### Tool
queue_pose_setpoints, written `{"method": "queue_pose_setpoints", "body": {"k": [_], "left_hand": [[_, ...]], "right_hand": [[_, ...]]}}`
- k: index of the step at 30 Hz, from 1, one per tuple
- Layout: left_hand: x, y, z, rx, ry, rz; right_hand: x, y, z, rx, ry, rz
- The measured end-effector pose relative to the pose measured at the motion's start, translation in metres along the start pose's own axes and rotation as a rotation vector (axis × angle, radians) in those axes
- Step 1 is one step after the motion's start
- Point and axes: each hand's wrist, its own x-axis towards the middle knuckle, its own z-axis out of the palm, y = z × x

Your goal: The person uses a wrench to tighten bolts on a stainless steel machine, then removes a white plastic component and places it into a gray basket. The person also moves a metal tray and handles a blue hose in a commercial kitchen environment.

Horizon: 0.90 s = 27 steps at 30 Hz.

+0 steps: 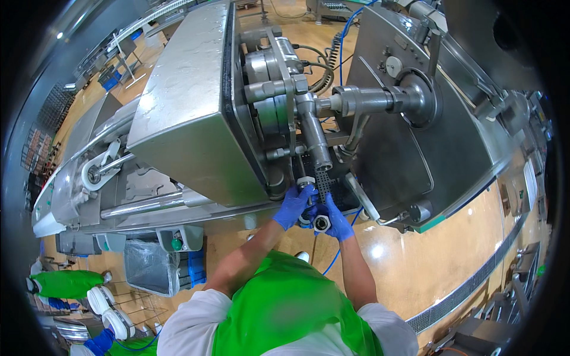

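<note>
1. The hollow metal fitting [322, 223], a short piece with a hexagonal collar and a round opening facing up, is in the right hand [336, 222], held low in front of the steel machine
2. The right hand closes around it, thumb raised along one side
3. Just beside it, the left hand [293, 207] curls its fingers around a second metal fitting [306, 183], whose hexagonal nut shows above the glove; whether the two pieces join is hidden by the fingers
4. Both hands wear blue gloves and are near each other, with a dark perforated panel [325, 184] beyond them
5. Above, an angled steel pipe [314, 137] slants down, its lower end apart from the gloves
6. Left of that stands a boxy steel housing [181, 113]; to the right, a broad steel cabinet [396, 157] with a pale lever handle [362, 199]
7. Farther left, a lined grey bin [152, 268] sits on the tan floor [404, 264]
</note>
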Motion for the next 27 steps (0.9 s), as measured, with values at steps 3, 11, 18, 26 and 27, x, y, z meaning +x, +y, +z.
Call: {"method": "queue_pose_setpoints", "body": {"k": [3, 11, 18, 26, 27], "left_hand": [[0.006, 0.007, 0.009, -0.15, 0.025, 0.009], [0.076, 0.03, 0.025, -0.156, 0.283, 0.118], [0.056, 0.032, 0.003, 0.027, -0.116, -0.202], [-0.012, 0.003, 0.007, 0.067, -0.11, -0.032], [-0.014, 0.006, 0.004, 0.153, -0.171, 0.043]], "right_hand": [[-0.008, 0.012, -0.012, 0.204, 0.013, -0.023], [-0.029, 0.03, -0.014, 0.226, 0.022, -0.02], [-0.044, 0.045, -0.014, 0.304, 0.044, 0.011], [-0.047, 0.052, 0.014, 0.066, -0.099, -0.073], [-0.046, 0.052, 0.02, 0.015, -0.082, -0.063]]}}
